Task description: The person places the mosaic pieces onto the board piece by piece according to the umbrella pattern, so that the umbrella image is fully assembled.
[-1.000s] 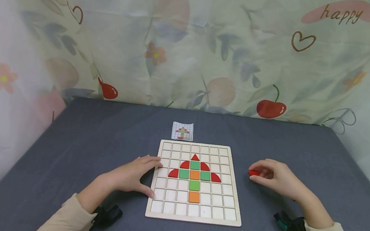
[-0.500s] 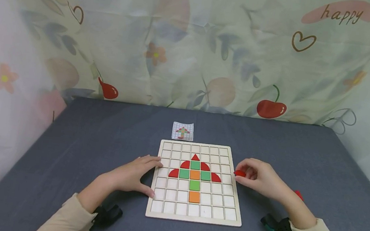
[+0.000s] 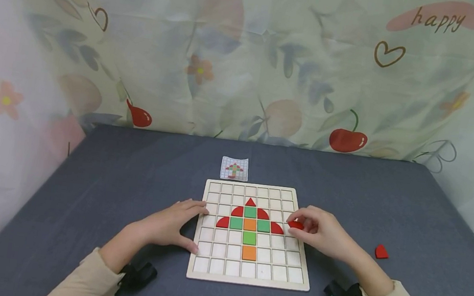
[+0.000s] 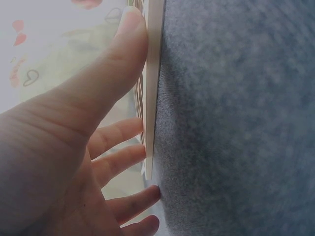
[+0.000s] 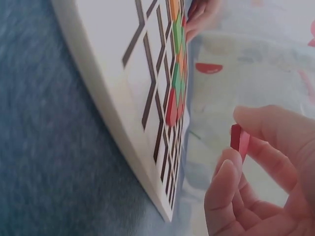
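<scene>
A pale wooden grid board (image 3: pixel 247 281) lies on the table, bearing red, green and orange pieces in an arrow-like pattern with a red triangle (image 3: pixel 250 202) at its tip. My left hand (image 3: pixel 165 223) rests against the board's left edge, thumb and fingers spread; the left wrist view shows the thumb (image 4: pixel 130 29) on the rim. Over the board's right side, my right hand (image 3: pixel 320 230) pinches a red piece (image 3: pixel 296 225) between thumb and fingertips. In the right wrist view that red piece (image 5: pixel 240 140) is held above the board surface, its exact shape partly hidden by the fingers.
Behind the board lies a small pattern card (image 3: pixel 235 169) printed with a similar figure. Another red piece (image 3: pixel 381 251), curved on one side, lies on the dark tablecloth right of the right forearm. A patterned curtain (image 3: pixel 246 70) hangs beyond the table's far edge.
My right hand has moved left from the open tablecloth to over the board's right side, carrying the red piece. The loose red piece by the forearm has come into view. My left hand stays put.
</scene>
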`<state>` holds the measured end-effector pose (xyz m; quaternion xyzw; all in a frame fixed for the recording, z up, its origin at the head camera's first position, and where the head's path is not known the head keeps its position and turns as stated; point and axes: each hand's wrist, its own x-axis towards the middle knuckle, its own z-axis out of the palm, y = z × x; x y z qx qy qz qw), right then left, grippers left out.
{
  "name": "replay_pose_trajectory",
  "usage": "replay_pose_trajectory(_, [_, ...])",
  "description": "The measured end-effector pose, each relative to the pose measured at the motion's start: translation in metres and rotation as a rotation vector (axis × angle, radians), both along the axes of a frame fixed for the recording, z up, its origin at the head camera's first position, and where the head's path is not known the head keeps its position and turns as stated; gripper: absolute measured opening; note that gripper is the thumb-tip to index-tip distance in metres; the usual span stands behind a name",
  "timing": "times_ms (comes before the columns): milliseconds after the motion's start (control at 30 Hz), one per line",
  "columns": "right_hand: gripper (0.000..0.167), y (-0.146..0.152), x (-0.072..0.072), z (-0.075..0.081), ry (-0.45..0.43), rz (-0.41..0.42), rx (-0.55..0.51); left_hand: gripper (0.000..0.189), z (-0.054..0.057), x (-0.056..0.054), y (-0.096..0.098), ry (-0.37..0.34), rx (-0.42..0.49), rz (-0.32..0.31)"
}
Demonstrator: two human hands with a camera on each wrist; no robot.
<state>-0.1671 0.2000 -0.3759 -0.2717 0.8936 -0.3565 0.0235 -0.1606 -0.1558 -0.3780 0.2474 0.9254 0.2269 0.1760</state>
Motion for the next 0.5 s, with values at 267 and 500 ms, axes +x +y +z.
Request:
replay_pose_trajectory(267, [0.016,-0.009,0.004,0.005,-0.090,0.009,-0.005,0.085,0.000,0.000,0.000,-0.002,0.000,0.000])
replay_pose_trajectory(500, [0.012,-0.018,0.006,0.002,-0.108,0.029,-0.031,0.085,-0.001,-0.001,0.000,0.009,-0.005,-0.006])
